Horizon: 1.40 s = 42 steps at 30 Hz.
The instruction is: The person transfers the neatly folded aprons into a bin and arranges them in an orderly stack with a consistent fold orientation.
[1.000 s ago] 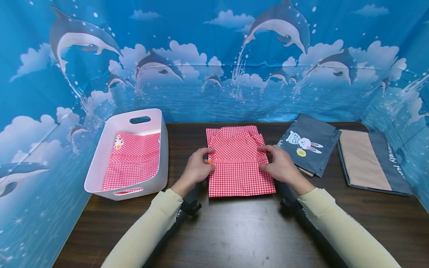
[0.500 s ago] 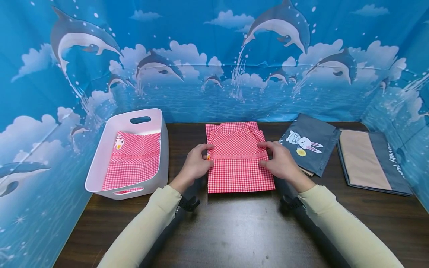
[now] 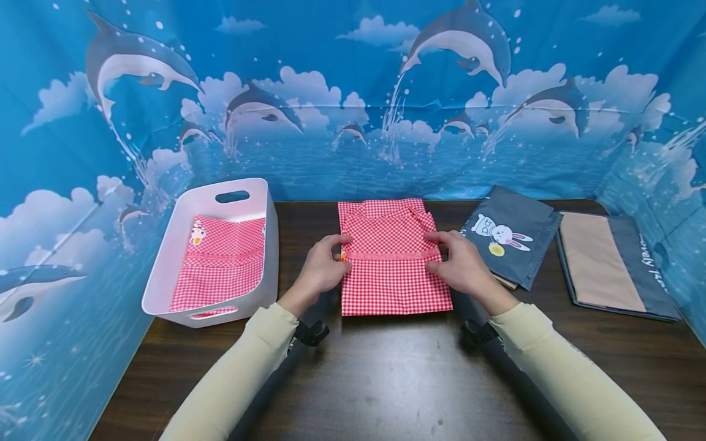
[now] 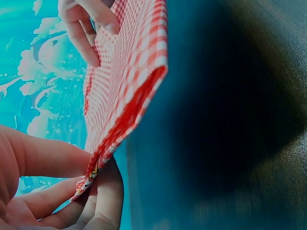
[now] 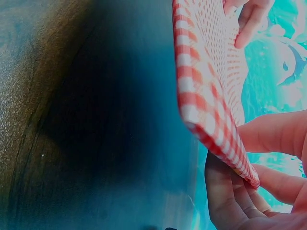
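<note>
A folded red-and-white checked cloth with a gathered seam across it is before me in the middle of the head view. My left hand pinches its left edge, thumb on one face and fingers behind, as the left wrist view shows with the layered cloth. On the opposite edge my right hand has the same pinch; in the right wrist view the right fingers go under the cloth. The cloth's near edge looks raised off the table. Its underside is mostly hidden.
On the left a white bin with handle holes holds another red checked cloth. To the right lie a dark grey folded cloth with a rabbit print and a beige-and-grey folded cloth. A dolphin-print curtain stands behind the dark wooden table.
Both hands have moved the checked cloth slightly away from me, toward the back of the table. Their hold on its sides looks the same. The bin and the grey cloths have stayed put.
</note>
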Available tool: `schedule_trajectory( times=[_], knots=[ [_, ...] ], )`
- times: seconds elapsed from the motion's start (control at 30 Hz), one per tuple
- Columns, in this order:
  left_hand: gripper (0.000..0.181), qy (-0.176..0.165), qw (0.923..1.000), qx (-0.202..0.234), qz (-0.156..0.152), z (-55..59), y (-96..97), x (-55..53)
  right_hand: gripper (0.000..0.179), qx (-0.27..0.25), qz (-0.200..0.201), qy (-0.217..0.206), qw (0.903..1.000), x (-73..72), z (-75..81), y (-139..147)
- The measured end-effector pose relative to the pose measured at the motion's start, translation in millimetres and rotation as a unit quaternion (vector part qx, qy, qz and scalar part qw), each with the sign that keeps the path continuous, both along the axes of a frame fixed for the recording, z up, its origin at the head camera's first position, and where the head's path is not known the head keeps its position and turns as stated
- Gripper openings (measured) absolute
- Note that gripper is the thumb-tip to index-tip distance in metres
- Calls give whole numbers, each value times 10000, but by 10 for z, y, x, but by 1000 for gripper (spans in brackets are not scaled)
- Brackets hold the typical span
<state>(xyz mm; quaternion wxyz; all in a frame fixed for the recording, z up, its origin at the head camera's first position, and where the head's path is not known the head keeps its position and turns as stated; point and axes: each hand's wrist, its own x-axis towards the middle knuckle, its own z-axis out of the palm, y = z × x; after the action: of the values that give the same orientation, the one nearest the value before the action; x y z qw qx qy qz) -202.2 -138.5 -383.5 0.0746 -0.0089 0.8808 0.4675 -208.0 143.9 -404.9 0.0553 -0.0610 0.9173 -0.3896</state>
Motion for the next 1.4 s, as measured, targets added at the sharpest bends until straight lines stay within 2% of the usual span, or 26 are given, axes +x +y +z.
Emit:
schedule_trajectory(
  times=[0.43,0.83,1.2,1.4],
  knots=[
    [56,29,10000,-25,37,-7,-45,-9,61,-43,21,-16,10000,-10,4,-43],
    [56,-4,10000,-39,77,41,-105,34,62,90,-4,-64,9999,-58,25,-106],
    [56,46,9998,-112,127,109,-190,62,61,4,95,8,10000,-70,68,-189],
    [56,18,9997,-107,203,105,-249,77,62,-85,143,-42,9999,-76,72,-256]
  ],
)
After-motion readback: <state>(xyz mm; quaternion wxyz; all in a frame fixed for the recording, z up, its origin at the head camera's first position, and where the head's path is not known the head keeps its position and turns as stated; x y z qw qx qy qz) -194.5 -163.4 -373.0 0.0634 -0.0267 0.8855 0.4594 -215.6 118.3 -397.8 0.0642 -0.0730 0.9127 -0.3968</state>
